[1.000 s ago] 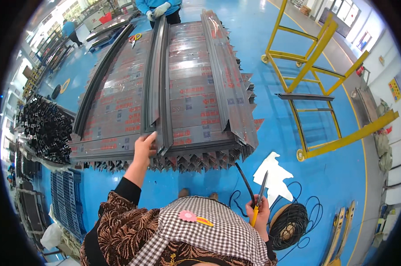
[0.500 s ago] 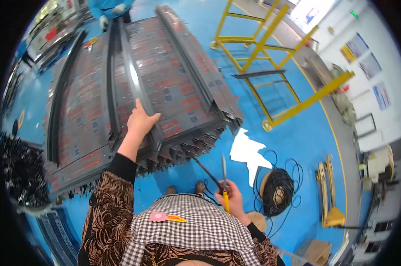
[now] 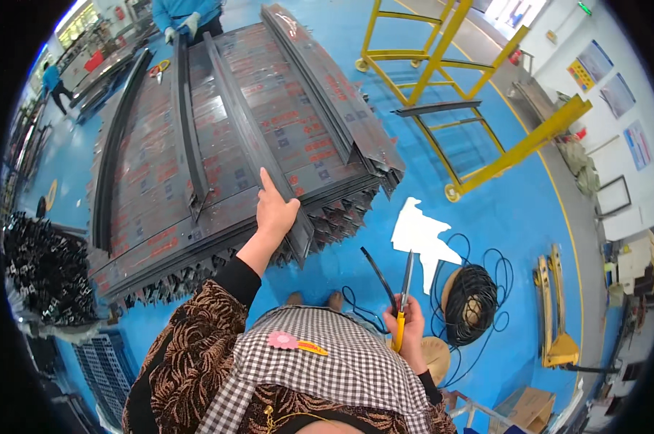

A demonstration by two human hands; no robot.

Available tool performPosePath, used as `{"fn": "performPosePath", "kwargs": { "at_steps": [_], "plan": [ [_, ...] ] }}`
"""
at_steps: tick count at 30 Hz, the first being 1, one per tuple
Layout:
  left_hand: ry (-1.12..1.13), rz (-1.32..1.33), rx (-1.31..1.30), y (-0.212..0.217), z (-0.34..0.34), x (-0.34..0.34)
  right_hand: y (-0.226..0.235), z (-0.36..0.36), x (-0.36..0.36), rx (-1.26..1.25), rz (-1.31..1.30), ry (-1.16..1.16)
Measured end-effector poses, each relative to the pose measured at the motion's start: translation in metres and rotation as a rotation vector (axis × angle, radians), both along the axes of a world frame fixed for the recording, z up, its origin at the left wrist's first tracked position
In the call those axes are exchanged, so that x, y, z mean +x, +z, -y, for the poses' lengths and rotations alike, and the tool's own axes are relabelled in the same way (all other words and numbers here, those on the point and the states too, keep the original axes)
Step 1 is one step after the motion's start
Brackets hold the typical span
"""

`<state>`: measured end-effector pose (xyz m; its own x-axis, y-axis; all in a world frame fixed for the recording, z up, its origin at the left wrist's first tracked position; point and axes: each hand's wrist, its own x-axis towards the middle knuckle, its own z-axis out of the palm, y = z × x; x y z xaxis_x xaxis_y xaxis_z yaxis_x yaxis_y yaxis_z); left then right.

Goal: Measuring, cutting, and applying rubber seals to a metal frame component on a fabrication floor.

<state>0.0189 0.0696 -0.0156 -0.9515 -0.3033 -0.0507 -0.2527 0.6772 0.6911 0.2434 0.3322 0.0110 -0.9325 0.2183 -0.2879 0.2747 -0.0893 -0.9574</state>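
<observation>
From the head, the left hand (image 3: 275, 215), thumb and pointing finger apart, touches the near end of the long grey strip (image 3: 242, 121); whether it grips, I can't tell. The strip runs ahead, leaning left, across the stack (image 3: 150, 173); the right hand (image 3: 413, 327), farther off, holds a yellow-handled cutter (image 3: 400, 330) tight.

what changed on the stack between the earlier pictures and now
One long dark profile, earlier close against its neighbour, now lies apart to its right, its near end jutting past the stack. The left hand, earlier at the profiles' near ends, is now on the shifted one. The right hand still holds the yellow-handled cutting tool and black strip.
</observation>
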Motion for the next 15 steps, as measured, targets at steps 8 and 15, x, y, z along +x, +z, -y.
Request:
{"fn": "performPosePath", "kwargs": {
  "at_steps": [8,15],
  "plan": [
    [0.036,-0.167,0.335,-0.005,0.005,0.013,0.003,-0.025,-0.034,-0.018,-0.145,0.11],
    [-0.005,0.04,-0.126,0.004,-0.045,0.01,-0.01,-0.049,-0.048,-0.004,-0.129,0.205]
  ]
}}
